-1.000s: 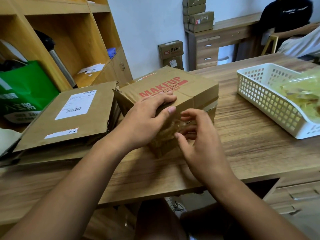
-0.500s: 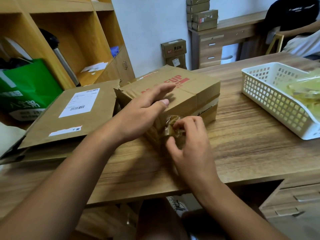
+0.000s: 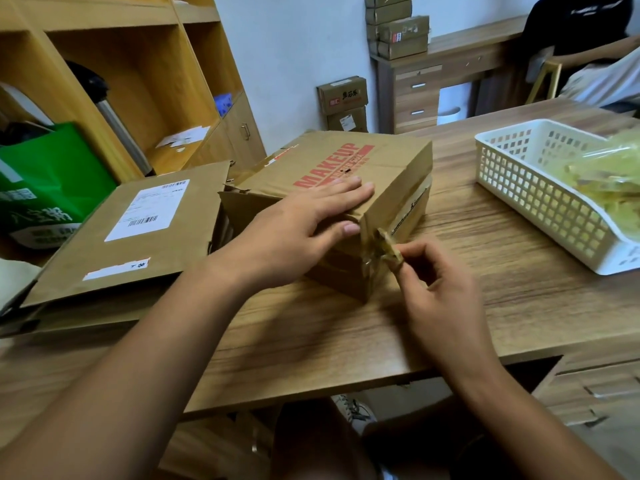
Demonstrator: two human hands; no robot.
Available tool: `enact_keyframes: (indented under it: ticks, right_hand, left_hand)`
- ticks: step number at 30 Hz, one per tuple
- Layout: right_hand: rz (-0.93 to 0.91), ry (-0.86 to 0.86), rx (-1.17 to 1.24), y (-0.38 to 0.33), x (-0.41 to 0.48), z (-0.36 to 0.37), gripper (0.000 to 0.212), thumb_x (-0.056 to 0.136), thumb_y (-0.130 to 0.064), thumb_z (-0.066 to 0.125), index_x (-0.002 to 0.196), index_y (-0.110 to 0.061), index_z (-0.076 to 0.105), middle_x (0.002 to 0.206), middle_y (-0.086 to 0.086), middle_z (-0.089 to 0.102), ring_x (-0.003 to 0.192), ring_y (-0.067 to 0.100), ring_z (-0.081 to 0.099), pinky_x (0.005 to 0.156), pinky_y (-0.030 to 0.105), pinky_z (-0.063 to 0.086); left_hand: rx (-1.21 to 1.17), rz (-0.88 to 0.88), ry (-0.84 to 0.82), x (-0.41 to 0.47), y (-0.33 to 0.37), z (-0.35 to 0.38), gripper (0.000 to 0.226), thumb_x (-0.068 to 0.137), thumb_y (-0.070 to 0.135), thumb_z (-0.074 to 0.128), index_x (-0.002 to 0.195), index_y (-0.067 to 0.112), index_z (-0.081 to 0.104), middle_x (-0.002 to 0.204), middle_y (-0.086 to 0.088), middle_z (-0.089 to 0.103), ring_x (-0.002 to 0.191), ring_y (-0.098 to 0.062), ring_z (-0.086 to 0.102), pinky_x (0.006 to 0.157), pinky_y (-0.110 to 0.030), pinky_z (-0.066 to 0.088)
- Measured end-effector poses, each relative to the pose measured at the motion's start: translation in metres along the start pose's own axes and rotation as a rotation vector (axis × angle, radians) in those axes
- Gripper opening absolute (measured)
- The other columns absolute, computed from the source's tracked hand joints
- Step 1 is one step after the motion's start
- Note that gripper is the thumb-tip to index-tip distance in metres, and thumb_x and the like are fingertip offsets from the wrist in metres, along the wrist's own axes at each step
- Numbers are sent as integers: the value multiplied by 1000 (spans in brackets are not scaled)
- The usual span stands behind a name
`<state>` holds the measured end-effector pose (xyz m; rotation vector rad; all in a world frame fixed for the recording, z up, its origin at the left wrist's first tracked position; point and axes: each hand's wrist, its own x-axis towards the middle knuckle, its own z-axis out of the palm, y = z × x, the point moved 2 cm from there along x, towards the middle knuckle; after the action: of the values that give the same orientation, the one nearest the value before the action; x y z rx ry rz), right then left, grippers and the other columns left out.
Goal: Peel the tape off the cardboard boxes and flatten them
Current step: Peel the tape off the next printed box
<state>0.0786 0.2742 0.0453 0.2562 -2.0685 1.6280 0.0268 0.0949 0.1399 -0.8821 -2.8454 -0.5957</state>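
So the cardboard box (image 3: 349, 188) with the red MAKEUP print sits mid-desk, near corner pointing at me, top creased and sagging a bit. My left hand (image 3: 294, 233) is flat on its top, fingers spread, pressing down. My right hand (image 3: 440, 289) is pinched on a crumpled end of clear tape (image 3: 386, 245) that runs to the box's near corner; a strip of it shows along the right side seam too.

The desk (image 3: 502, 306) is wood-grain laminate, and its front edge is close to my wrists. There's bare room to the right of the box before the white plastic basket (image 3: 540, 199), which holds a wad of yellowish tape. On the left, a flattened box (image 3: 138, 237) with a shipping label lies touching my box. Beyond that there's a wooden shelf unit (image 3: 114, 64) and a green bag (image 3: 52, 181).
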Motion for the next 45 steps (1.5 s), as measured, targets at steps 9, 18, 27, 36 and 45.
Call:
enact_keyframes:
  ticks: [9, 18, 27, 36, 45]
  right_hand:
    - [-79, -111, 2, -17, -36, 7, 22, 91, -2, 61, 96, -22, 68, 85, -13, 69, 82, 6, 68, 69, 13, 49]
    - [167, -64, 357, -10, -5, -16, 37, 93, 7, 62, 107, -26, 52, 94, 7, 70, 81, 10, 71, 69, 21, 56]
    - [119, 105, 163, 7, 6, -19, 35, 99, -1, 57, 118, -28, 68, 112, -3, 66, 94, 9, 71, 79, 26, 58]
    - [38, 46, -292, 0, 8, 2, 85, 79, -38, 81, 151, -21, 39, 120, -9, 38, 113, 13, 53, 101, 26, 48]
    - [18, 145, -336, -1, 21, 4, 38, 88, -15, 73, 121, -17, 54, 107, -6, 59, 96, 6, 57, 85, 9, 45]
  left_hand:
    - [62, -35, 73, 10, 11, 14, 52, 101, 39, 54, 150, 48, 38, 158, 26, 33, 146, 10, 21, 121, -23, 21]
    - [96, -53, 175, 10, 7, 4, 54, 84, 65, 54, 134, 46, 54, 139, 22, 58, 130, -7, 53, 104, -42, 47]
    - [165, -87, 249, 3, -9, 2, 42, 97, 56, 54, 138, 56, 51, 146, 26, 50, 139, -1, 44, 111, -42, 42]
    - [376, -134, 402, 4, 10, 14, 40, 96, 64, 46, 136, 59, 50, 142, 26, 54, 131, -7, 53, 87, -33, 49]
    - [547, -200, 475, 8, 21, 16, 44, 96, 68, 42, 136, 54, 53, 136, 20, 61, 118, -17, 64, 71, -33, 50]
